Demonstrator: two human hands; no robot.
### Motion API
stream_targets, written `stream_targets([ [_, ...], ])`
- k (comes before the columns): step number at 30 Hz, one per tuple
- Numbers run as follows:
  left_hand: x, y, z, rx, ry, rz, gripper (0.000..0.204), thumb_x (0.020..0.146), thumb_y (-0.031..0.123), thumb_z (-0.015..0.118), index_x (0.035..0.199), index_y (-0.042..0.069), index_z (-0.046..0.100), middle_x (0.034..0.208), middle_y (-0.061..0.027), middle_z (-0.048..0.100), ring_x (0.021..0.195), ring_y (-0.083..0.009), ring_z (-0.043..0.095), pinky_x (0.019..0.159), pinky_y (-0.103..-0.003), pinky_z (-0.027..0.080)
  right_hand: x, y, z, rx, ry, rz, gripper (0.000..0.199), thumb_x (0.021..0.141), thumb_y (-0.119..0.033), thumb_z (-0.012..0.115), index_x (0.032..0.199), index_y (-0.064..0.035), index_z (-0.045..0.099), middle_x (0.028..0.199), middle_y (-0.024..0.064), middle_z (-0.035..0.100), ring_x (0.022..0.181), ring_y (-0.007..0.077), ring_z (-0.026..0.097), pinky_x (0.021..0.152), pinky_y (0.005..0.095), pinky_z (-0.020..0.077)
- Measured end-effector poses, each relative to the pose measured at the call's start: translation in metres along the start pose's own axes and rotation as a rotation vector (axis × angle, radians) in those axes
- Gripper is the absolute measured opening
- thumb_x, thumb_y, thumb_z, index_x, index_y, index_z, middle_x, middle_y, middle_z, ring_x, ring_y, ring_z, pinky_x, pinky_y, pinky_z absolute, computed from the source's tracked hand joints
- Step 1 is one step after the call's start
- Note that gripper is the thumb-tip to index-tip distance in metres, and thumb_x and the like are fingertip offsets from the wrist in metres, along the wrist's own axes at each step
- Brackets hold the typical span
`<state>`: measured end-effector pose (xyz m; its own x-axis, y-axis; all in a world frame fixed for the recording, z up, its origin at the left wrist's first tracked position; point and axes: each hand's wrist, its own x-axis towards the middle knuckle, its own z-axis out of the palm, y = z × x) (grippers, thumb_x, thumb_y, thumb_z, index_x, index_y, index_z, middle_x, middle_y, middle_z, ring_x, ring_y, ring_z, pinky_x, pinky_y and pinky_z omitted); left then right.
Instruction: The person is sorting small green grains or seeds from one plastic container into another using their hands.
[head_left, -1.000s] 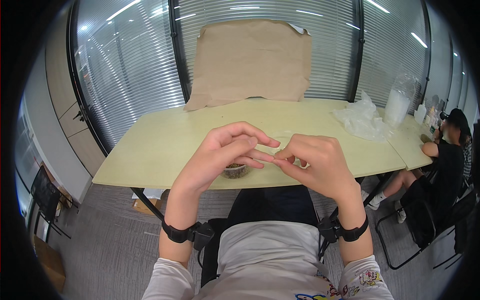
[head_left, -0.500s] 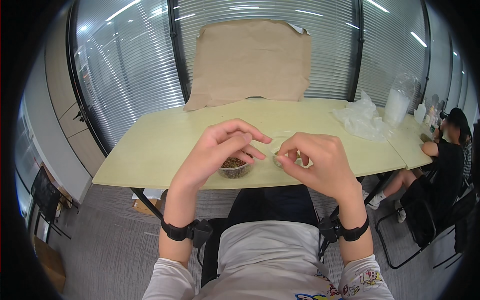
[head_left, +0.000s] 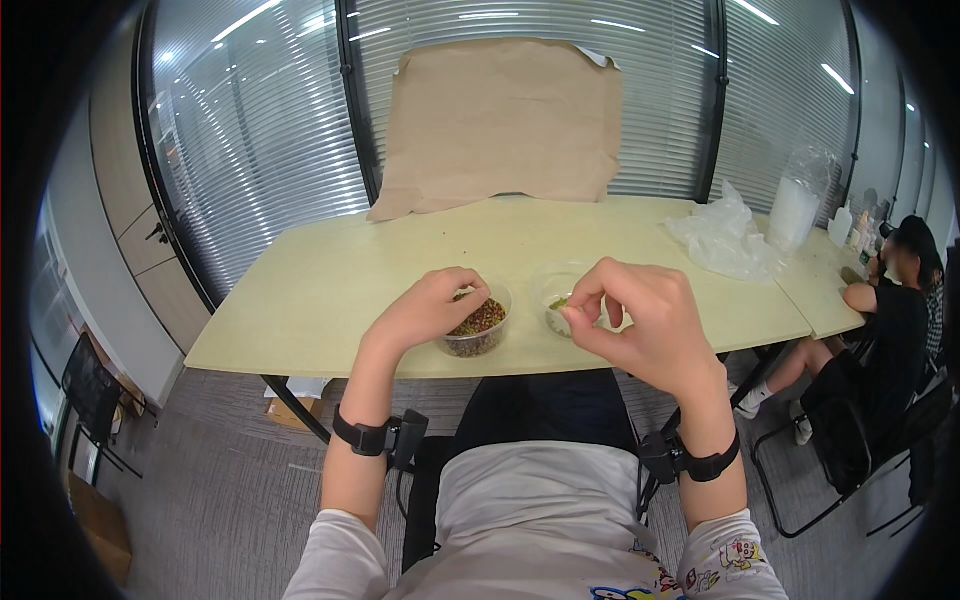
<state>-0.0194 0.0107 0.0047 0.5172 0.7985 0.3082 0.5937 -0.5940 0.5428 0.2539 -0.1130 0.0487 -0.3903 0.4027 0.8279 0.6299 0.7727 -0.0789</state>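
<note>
Left hand (head_left: 420,306), fingers bent over a grain bowl (head_left: 475,349) at frame centre, grip indiscernible; right hand (head_left: 645,322), apart from it, thumb and forefinger close together, contact unclear, at a second bowl (head_left: 548,322) just right of centre; yellow table (head_left: 300,290) beneath.

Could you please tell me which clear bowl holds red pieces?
The left bowl, at the left hand, with mixed red and green pieces; the right bowl shows only green pieces.
</note>
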Motion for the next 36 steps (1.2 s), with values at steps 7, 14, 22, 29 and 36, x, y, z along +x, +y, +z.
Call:
stream_targets([
  [7,0.007,-0.009,0.019,0.111,-0.026,-0.014,0.056,0.111,0.045,0.051,0.106,-0.005,0.075,0.107,-0.0266,0.074,0.104,-0.0439,0.069,0.095,-0.046,0.054,0.0,0.003,-0.001,-0.003,0.011,-0.023,0.019,0.084,-0.008,0.08,0.084,-0.0099,0.062,0.068,0.0018,0.065,0.062,0.0218,0.066,0.057,0.0343,0.049],
  [14,0.002,0.002,0.015,0.126,-0.13,-0.119,0.072,0.112,0.06,0.04,0.112,-0.003,0.076,0.118,-0.0256,0.074,0.114,-0.0419,0.068,0.099,-0.045,0.053,0.0,0.002,0.001,-0.014,-0.006,-0.02,0.021,0.084,-0.009,0.08,0.082,-0.0097,0.059,0.067,0.0029,0.063,0.061,0.0233,0.065,0.056,0.0364,0.0477],
  [22,-0.004,0.02,0.015,0.325,-0.236,-0.114,0.079,0.096,0.079,0.054,0.129,0.011,0.077,0.128,-0.0173,0.073,0.12,-0.0347,0.069,0.102,-0.041,0.054,-0.001,0.004,0.004,-0.023,-0.03,-0.032,0.021,0.086,-0.011,0.079,0.082,-0.01,0.059,0.066,0.0031,0.061,0.06,0.0243,0.064,0.055,0.0373,0.0464],
  [29,0.0,0.018,0.015,0.31,-0.26,-0.045,0.062,0.092,0.068,0.068,0.101,0.007,0.073,0.107,-0.0166,0.072,0.101,-0.0365,0.068,0.088,-0.044,0.054,-0.002,0.001,0.001,-0.003,-0.051,0.0,0.018,0.087,-0.013,0.079,0.084,-0.0105,0.061,0.071,0.0042,0.065,0.065,0.0249,0.066,0.057,0.0377,0.0479],
  [36,0.003,0.008,0.015,0.192,-0.274,-0.047,0.051,0.095,0.055,0.071,0.092,0.004,0.068,0.098,-0.0174,0.07,0.092,-0.0332,0.067,0.082,-0.044,0.052,-0.003,-0.006,0.004,0.044,0.037,-0.099,0.014,0.087,-0.015,0.08,0.088,-0.013,0.066,0.078,0.0015,0.067,0.067,0.0224,0.068,0.058,0.0341,0.0503],
])
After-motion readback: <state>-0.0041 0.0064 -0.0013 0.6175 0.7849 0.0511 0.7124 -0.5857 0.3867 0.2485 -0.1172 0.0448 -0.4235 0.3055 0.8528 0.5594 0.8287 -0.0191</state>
